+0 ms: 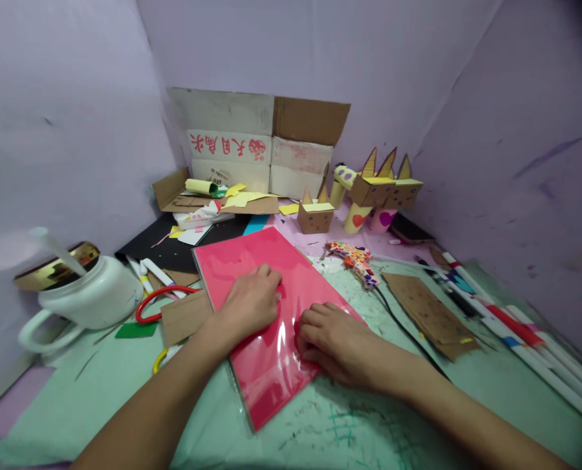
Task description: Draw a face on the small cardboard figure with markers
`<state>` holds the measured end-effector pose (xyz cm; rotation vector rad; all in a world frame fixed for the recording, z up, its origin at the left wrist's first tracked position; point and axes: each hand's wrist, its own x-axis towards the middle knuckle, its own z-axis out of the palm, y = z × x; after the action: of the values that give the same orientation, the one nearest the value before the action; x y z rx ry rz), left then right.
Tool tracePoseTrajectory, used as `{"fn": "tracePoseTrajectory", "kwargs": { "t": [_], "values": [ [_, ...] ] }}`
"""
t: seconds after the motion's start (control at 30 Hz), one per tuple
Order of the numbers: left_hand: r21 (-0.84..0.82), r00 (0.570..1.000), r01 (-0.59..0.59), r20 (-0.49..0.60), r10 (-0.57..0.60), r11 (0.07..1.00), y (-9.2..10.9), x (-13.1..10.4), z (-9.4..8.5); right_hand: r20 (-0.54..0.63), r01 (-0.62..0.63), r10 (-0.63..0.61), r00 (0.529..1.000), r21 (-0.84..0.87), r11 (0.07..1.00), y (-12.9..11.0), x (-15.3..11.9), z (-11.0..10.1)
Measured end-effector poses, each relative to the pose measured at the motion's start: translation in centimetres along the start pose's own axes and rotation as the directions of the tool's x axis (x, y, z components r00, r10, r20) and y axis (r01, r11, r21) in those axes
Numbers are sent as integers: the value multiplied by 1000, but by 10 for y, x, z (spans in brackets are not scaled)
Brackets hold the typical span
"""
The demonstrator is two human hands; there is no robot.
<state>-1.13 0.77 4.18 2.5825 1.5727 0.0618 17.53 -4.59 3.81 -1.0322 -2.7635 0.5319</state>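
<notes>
A pack of red paper in a clear plastic sleeve (pixel 261 398) lies slanted across the table in front of me. My left hand (pixel 256 297) rests on its middle, fingers curled and pressed together against the sleeve. Lower and to the right, my right hand (pixel 327 339) grips at the plastic near the pack's right edge, its fingers bent inward. The fingertips of both hands are partly hidden. Left of the pack are red-handled scissors (pixel 147 307) and a brown cardboard piece (pixel 186 318).
A white mug (pixel 98 297) stands at the left. Behind are an open cardboard box (pixel 232 150) and cardboard animal heads (pixel 374 189). A flowered glue gun (pixel 354 256) with a black cord, cardboard sheets (pixel 428 313) and markers (pixel 540 359) lie on the right.
</notes>
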Motion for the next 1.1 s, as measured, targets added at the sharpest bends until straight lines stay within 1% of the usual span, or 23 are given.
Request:
{"fn": "tracePoseTrajectory", "kwargs": {
  "t": [0.07,0.17,0.3,0.37,0.47,0.5,0.63,0.7,0.77,0.9,1.1],
  "values": [
    [0,1000,-1,3,1,1000,0,0,0,18,0,0,1000,-8,1000,-2,0,-1],
    [-1,1000,-4,8,4,1000,0,0,0,42,-7,5,999,36,999,-5,-1,-5],
    [-2,1000,-11,3,11,1000,-1,0,1,102,-60,52,993,78,995,-6,0,-8],
    [-2,1000,-13,-1,13,1000,-1,0,2,106,-79,70,992,78,994,-6,1,-9],
    [-1,1000,-10,2,10,1000,-1,0,2,71,-69,67,995,16,998,-6,4,-9],
    [0,1000,-10,2,10,1000,-1,0,2,78,-62,63,995,-19,998,-6,5,-9],
    [5,1000,-14,-8,14,1000,-1,1,3,184,-18,49,982,-168,986,-8,8,-8],
    [11,1000,-17,-12,17,1000,-1,1,5,210,-1,42,977,-189,982,-8,8,-8],
    [14,1000,-20,-14,21,1000,-1,2,6,199,0,34,979,-168,986,-8,5,-8],
    [6,999,-32,-22,32,999,-2,2,8,126,-5,21,992,-118,993,-8,-3,-8],
    [-15,999,-50,-21,50,999,-2,-1,6,110,41,-27,994,-131,991,-13,-15,-10]
  ]
}}
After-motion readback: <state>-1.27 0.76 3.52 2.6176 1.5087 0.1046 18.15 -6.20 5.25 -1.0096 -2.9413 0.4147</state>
